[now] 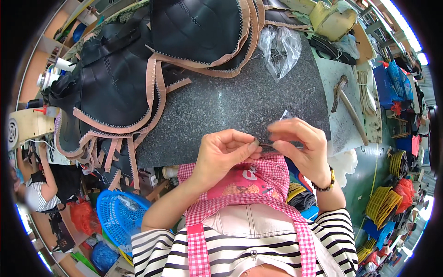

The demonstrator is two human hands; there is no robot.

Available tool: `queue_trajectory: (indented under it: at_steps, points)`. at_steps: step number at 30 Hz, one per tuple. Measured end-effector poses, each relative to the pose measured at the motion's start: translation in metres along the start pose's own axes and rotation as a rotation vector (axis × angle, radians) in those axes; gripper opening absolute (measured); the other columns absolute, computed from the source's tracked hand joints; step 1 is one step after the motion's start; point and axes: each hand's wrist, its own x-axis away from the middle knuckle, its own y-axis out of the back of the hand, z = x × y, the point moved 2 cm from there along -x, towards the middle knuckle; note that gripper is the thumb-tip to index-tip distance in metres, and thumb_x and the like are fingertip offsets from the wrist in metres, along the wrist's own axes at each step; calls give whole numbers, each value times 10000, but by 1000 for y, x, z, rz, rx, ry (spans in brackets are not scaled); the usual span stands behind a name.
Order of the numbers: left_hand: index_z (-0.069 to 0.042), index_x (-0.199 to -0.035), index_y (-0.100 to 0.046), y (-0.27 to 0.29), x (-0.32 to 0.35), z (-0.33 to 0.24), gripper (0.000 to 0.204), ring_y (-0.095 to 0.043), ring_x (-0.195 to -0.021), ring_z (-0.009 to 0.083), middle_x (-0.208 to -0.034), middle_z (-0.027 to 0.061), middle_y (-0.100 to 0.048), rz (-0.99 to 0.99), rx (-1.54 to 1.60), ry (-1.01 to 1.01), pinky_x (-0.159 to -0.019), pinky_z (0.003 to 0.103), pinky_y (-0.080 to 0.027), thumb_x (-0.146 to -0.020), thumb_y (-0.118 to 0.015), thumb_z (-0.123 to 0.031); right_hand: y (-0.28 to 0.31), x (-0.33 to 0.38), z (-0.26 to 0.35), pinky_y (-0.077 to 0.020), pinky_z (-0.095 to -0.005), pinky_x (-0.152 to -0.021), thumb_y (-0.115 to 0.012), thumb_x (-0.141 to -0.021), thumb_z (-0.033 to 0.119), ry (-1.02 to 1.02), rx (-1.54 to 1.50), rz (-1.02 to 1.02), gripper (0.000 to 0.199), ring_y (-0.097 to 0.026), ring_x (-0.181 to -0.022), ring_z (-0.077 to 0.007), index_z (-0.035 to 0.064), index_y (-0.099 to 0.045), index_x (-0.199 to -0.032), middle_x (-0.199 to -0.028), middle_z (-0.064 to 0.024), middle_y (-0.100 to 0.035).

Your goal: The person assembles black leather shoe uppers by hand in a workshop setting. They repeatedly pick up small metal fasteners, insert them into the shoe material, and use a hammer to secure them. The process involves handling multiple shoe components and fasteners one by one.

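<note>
Over the front edge of the dark speckled work board, my left hand is closed, thumb and fingertips pinched together on something small and dark that I cannot make out. A thin dark line seems to run from that pinch toward my right hand. The right fingers are slightly blurred, with thumb and forefinger apart. Farther off on the board lie stacked black leather pieces with tan, zigzag-cut edges. A clear plastic bag holding small dark items sits beyond my hands.
To the right, a hammer rests on a pale surface beside a bundle of white strips. A blue basket stands low on the left. Yellow baskets stand at the far right. Another person works at the far left.
</note>
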Motion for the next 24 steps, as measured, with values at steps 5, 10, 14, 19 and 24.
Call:
queue_trajectory:
  at_steps: [5, 10, 14, 19, 24]
  points:
    - [44, -1039, -629, 2, -4, 11, 131, -705, -880, 216, -1014, 178, -691, -32, -64, -154, -793, 312, -598, -915, -616, 2, -6, 10, -7, -545, -293, -591, -700, -815, 19, 53, 164, 21, 143, -701, -701, -234, 4, -682, -955, -827, -122, -679]
    - [62, -1076, -623, -4, -2, 4, 168, -704, -903, 231, -1017, 188, -688, -22, 51, -86, -822, 326, -596, -916, -610, 11, -5, 9, -8, -544, -318, -581, -675, -829, 47, 149, 243, 64, 113, -683, -673, -261, 14, -679, -937, -805, -114, -676]
    - [76, -1103, -621, -6, 0, 6, 196, -705, -901, 232, -995, 190, -695, -52, -91, -60, -827, 325, -593, -913, -605, 30, -4, 6, -8, -541, -332, -579, -673, -806, 72, 276, 357, 154, 144, -672, -673, -261, 5, -648, -930, -781, -102, -656]
    - [69, -1154, -621, -8, 5, 8, 255, -695, -894, 180, -990, 148, -704, -72, -178, -79, -823, 289, -583, -906, -629, 14, -5, 6, -10, -525, -344, -555, -642, -731, 107, 377, 471, 258, 229, -649, -664, -252, 12, -599, -935, -728, -80, -590]
    - [68, -1146, -626, -9, 1, 8, 245, -695, -885, 171, -954, 140, -709, -98, -222, -99, -808, 284, -585, -905, -624, 22, -12, 7, -13, -512, -343, -520, -644, -727, 91, 391, 563, 246, 202, -630, -618, -240, 18, -585, -906, -672, -63, -543]
